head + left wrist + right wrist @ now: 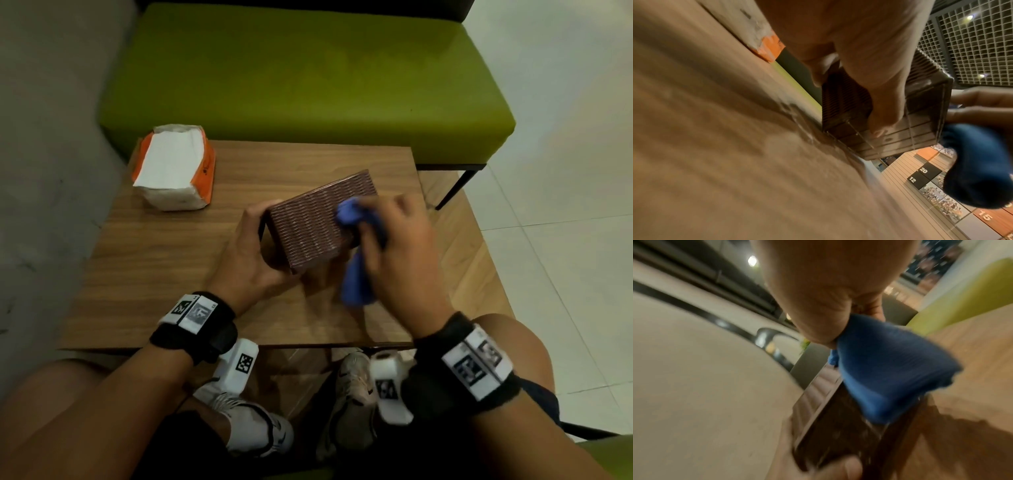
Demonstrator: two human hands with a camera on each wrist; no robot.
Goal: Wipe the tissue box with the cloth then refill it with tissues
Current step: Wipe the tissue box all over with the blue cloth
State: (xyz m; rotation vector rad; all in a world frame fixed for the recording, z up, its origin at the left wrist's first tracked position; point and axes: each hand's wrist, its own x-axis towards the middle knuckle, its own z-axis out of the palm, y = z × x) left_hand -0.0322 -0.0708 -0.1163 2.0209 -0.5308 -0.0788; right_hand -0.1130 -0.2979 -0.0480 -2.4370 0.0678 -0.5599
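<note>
A brown ribbed tissue box [315, 219] stands tilted on the wooden table [164, 274], one edge on the tabletop. My left hand [253, 253] grips its near-left end, thumb and fingers curled round it; the left wrist view shows the fingers [885, 104] on the box [920, 133]. My right hand [394, 246] holds a bunched blue cloth [356, 219] against the box's upper face at its right end, with the cloth's tail hanging down. In the right wrist view the cloth [890, 369] lies over the dark box [838, 434]. An opened orange pack of white tissues [174, 168] lies at the table's back left.
A green padded bench [308, 78] runs behind the table, its black leg [455, 188] at the right. A grey wall is on the left, pale floor tiles on the right. My knees and shoes are below the table's near edge.
</note>
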